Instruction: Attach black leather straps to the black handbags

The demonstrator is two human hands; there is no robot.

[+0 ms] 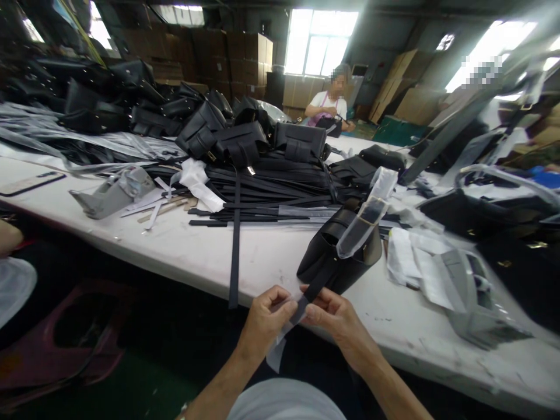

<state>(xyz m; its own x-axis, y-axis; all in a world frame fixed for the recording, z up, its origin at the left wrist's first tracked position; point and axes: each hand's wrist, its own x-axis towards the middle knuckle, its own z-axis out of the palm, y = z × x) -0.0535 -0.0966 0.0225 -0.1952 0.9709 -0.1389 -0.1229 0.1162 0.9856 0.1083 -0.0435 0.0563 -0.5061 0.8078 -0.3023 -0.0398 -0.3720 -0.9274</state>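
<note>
White table (196, 251); bag pile (161, 114) left rear, cartons (245, 58) and window (321, 44) behind. Left hand (269, 315): thumb and finger pinching film (275, 354) at strap (317, 286) tip. Strap at table's front edge, long axis slanting, tip pointing down-left, away from bag (317, 254). Right hand (336, 316): pinching strap.

Left hand (263, 317) and right hand (342, 318) sit close together by the near edge of the surface (196, 251), thumbs (286, 310) pinching against bent fingers (276, 292), both forearms (381, 364) slanting inward
</note>
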